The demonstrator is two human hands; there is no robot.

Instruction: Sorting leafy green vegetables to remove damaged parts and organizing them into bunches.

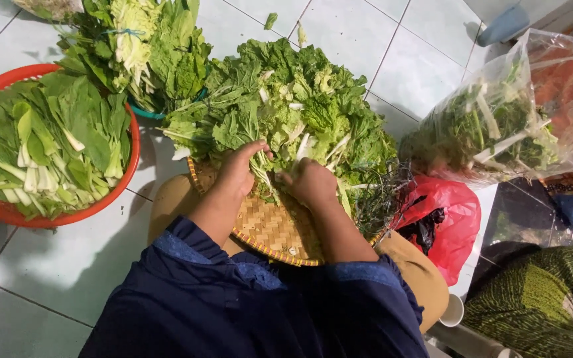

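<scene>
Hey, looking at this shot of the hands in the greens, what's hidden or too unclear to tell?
Head view:
- Fingers of both hands, left and right: buried in the greens, so any grip is unclear.
- Woven tray: far part covered by greens.
- Clear bag: contents blurred by glare, cut off at the right edge.
- Red basket: left side cropped by the edge.
- Red bag: contents hidden.

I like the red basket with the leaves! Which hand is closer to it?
Left. The left hand grips greens on the woven tray, on the side toward the red basket. The right hand lies farther from the basket, beyond the left hand.
</scene>
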